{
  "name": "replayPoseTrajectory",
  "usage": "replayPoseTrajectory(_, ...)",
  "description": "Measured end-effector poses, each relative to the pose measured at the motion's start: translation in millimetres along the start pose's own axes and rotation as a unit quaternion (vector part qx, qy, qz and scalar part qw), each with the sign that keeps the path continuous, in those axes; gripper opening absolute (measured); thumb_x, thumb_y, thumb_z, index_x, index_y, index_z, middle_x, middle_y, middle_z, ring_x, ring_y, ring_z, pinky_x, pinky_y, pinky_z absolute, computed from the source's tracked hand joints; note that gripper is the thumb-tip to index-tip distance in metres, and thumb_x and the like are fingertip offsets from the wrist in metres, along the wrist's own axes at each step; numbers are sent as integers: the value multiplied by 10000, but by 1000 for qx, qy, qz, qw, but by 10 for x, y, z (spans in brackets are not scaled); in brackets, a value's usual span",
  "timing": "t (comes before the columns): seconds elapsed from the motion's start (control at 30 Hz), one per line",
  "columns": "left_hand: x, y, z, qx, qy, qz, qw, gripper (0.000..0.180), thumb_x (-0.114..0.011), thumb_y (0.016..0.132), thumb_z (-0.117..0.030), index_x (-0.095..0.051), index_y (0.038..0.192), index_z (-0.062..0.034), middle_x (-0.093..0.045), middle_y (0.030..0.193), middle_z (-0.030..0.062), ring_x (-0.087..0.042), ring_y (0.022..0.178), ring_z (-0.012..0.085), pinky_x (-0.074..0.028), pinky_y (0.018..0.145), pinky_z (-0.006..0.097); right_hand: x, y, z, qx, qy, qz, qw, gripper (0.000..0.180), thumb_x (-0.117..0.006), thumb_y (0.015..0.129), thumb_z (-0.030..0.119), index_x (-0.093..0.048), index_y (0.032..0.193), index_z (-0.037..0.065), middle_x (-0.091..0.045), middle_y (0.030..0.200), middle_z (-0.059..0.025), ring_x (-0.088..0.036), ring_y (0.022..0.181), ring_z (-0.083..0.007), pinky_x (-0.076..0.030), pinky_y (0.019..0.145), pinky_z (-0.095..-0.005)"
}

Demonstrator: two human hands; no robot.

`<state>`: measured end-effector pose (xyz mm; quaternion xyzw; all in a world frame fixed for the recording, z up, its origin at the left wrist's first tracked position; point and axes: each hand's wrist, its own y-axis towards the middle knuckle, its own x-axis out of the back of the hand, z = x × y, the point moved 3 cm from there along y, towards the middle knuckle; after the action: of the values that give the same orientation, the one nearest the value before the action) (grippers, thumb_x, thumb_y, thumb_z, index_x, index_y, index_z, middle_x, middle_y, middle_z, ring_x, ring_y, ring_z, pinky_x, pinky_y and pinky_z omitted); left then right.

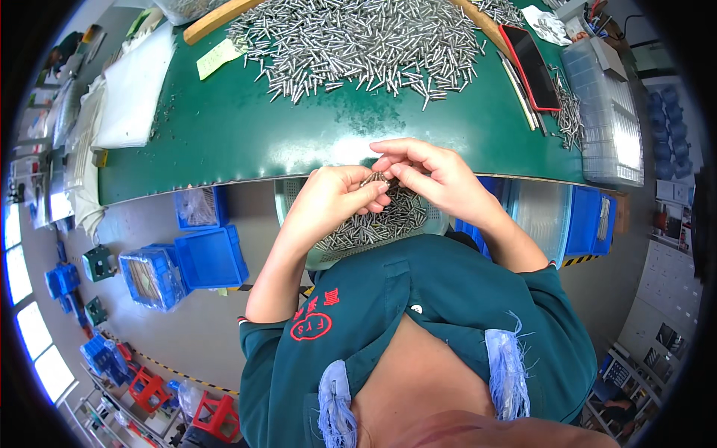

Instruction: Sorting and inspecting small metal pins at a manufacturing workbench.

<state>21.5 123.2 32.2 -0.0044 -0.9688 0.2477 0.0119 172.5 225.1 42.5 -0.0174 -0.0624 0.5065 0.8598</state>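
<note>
My left hand is closed around several small metal pins, whose ends show between thumb and fingers. Close against it, my right hand has its thumb and fingertips curled at the same pins; whether it grips one of them is hidden. Both hands are over a pale green basket in my lap, which holds a heap of similar pins. On the green table in front, a large pile of silvery pins is spread out.
Wooden bars flank the pile. A red-edged phone, pens and clear plastic drawers are at the right. White sheets lie at the left. Blue bins stand on the floor.
</note>
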Motion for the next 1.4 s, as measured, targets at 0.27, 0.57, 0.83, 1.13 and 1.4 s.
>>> replayPoseTrajectory(0.27,3,-5,-78,-17,72,-37,997,253,-648,898,-211,-705,1001,13,-725,785,93,-706,739,144,-544,691,280,-40,12,119,28,-84,-11,996,377,-593,922,58,-569,1298,75,-668,1001,-64,-644,837,-112,-536,735,-257)
replayPoseTrajectory(0.57,26,-118,-199,-62,83,-4,995,216,-685,863,-209,-698,905,2,-714,755,93,-700,733,142,-533,680,299,-69,88,-9,-55,180,15,982,316,-612,940,71,-584,1245,-4,-616,926,-15,-606,800,-70,-510,704,-211)
replayPoseTrajectory(0.83,306,-294,-228,-63,-10,-19,998,221,-581,949,-53,-621,1129,69,-713,955,133,-687,859,153,-555,782,263,-79,23,-88,-203,432,77,876,367,-607,950,124,-538,1288,-2,-637,959,-27,-618,782,-67,-543,691,-226)
replayPoseTrajectory(1.13,438,-222,-183,-88,67,-226,968,206,-611,947,-102,-661,1114,7,-718,950,93,-663,807,113,-528,742,244,-34,8,118,-14,-7,3,1000,289,-711,878,149,-657,1152,74,-636,922,-13,-602,794,-64,-481,692,-213)
replayPoseTrajectory(1.4,235,468,-424,-298,446,-315,783,128,-684,852,-189,-695,943,-99,-632,875,58,-608,828,249,-486,730,355,433,68,-53,79,-68,-178,978,158,-621,939,139,-696,937,0,-629,852,-40,-579,762,-94,-465,681,-242)
